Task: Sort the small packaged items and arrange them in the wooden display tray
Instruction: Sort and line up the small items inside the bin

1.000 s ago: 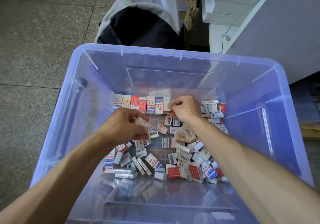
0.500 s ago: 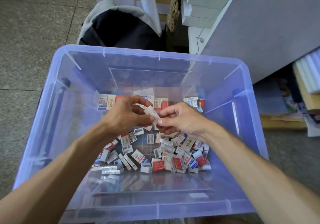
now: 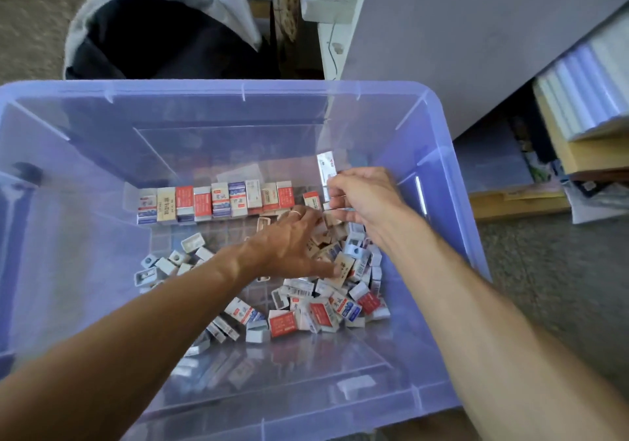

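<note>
Several small packets (image 3: 316, 311) lie loose on the floor of a clear purple plastic bin (image 3: 238, 95). A row of packets (image 3: 214, 202) stands upright along the bin's far side. My left hand (image 3: 289, 246) reaches into the right part of the loose pile, fingers spread over the packets and thumb touching a beige packet (image 3: 343, 267). My right hand (image 3: 366, 197) hovers at the right end of the row and pinches a white packet (image 3: 326, 170) upright in its fingertips. No wooden tray is in view.
The bin stands on a grey speckled floor. A dark bag with a grey rim (image 3: 153, 39) sits behind the bin. A grey cabinet (image 3: 459, 49) stands at the back right, with stacked folders and papers (image 3: 578, 127) beside it.
My hands have parted: the right hand took the white packet and moved it to the row's right end. The left hand let go and dropped onto the loose pile. The view shifted right.
</note>
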